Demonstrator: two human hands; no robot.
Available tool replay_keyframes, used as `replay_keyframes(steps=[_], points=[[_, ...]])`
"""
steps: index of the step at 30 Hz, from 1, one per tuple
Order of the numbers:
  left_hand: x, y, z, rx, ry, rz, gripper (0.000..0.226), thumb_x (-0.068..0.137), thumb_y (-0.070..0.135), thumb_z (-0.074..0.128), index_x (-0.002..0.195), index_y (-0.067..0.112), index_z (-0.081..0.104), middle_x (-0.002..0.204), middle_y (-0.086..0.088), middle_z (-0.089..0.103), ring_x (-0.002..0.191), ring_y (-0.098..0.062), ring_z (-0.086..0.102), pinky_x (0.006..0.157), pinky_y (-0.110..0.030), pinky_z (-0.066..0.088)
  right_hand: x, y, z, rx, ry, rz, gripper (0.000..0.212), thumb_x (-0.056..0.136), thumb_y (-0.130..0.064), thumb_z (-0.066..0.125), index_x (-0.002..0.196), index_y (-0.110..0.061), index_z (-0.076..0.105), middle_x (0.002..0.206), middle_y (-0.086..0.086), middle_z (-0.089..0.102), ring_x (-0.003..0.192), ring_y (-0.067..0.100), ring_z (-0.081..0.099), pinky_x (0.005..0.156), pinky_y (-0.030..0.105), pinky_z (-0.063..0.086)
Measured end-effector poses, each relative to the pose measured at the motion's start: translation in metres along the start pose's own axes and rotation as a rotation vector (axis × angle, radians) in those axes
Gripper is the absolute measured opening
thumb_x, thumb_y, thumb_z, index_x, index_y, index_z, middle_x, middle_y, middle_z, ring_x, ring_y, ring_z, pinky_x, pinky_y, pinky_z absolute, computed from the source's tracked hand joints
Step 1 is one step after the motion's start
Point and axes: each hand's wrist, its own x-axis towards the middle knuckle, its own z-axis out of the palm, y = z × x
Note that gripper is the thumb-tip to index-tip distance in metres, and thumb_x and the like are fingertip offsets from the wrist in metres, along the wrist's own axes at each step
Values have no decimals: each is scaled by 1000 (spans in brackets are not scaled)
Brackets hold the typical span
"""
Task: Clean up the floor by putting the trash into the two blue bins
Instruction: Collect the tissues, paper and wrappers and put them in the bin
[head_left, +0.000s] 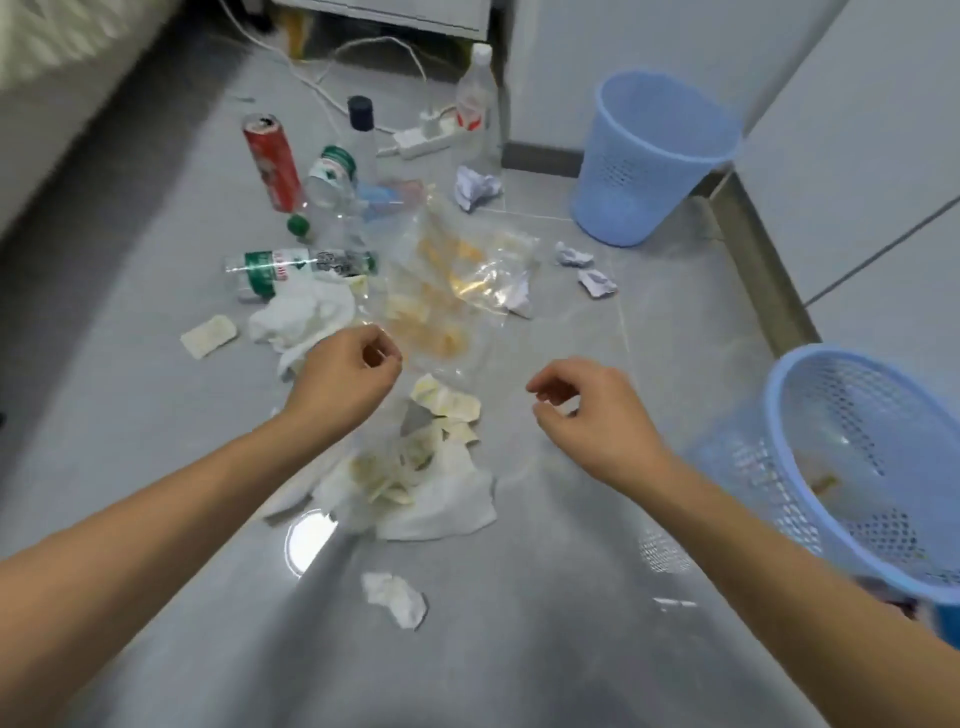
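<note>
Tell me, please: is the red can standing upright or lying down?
Upright, though it leans in the wide-angle view. The red can stands on its base on the floor, its opened top facing up.

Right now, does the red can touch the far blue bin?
Apart. The head view shows the red can far left of the far blue bin, with open floor between.

On the floor (130, 415) I count two blue bins, one far (649, 156) and one near (857, 467), one red can (272, 161), four plastic bottles, of which one lies flat (296, 265), three crumpled paper balls beside the far bin, and one white power strip (421, 137).
</note>
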Motion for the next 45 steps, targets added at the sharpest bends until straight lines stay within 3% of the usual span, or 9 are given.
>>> replay_keyframes(steps=[5,15,18,22,24,32,37,41,45], points=[[-41,-112,-34,167,37,-157,20,86,21,61,105,24,70,100,3,67,94,-20,64,78,-37,51,23,-30,101,-150,-350,-71,26,86,-21,69,111,-27,71,106,-9,60,105,15,60,85,29,46],[-79,-180,-23,266,-42,-150,52,81,49,69,129,39,54,112,8,46,108,-17,50,82,-37,51,56,-73,192,-336,-445,-264,77,79,-1,60,148,-32,45,149,-2,40,130,30,35,97,43,49],[-79,-181,-19,302,-50,-104,45,82,48,71,124,39,56,106,7,43,101,-14,46,76,-33,49,63,-79,203,-452,-510,-285,69,79,-1,59,140,-33,54,136,-1,51,120,29,46,87,44,52],[-78,-184,-18,305,9,-78,10,92,30,62,102,30,61,96,6,47,89,-17,50,65,-30,41,69,-77,206,-410,-482,-249,18,79,0,59,82,-17,64,88,2,61,92,30,62,65,32,41],[-77,-187,-18,284,21,-78,6,93,26,57,87,25,60,86,5,49,81,-20,51,60,-30,36,71,-71,202,-364,-473,-209,20,83,-1,61,70,-16,57,77,-2,56,84,28,59,63,32,35],[-84,-174,-20,207,180,-105,20,88,18,54,72,14,44,72,1,50,67,-22,51,57,-40,40,76,-54,173,-194,-332,-100,19,81,-3,54,82,-18,67,89,-1,63,88,23,61,71,33,46],[-84,-157,-31,-113,240,-125,20,87,12,60,72,13,48,65,-2,51,62,-25,47,56,-37,38,68,-51,132,71,-267,-41,19,89,-2,56,83,-17,64,79,6,64,66,25,70,58,40,59],[-64,-115,-43,-392,193,-61,8,90,5,61,89,13,59,81,-12,66,74,-39,63,55,-46,55,62,-52,84,364,-154,95,28,91,8,53,87,-13,71,84,12,58,62,18,65,64,37,63],[-45,-56,-38,-555,115,34,20,94,-4,59,102,14,62,90,-13,71,69,-29,64,52,-38,52,51,-49,32,605,-43,201,35,89,13,51,87,-11,77,92,16,69,75,16,69,67,28,61]])
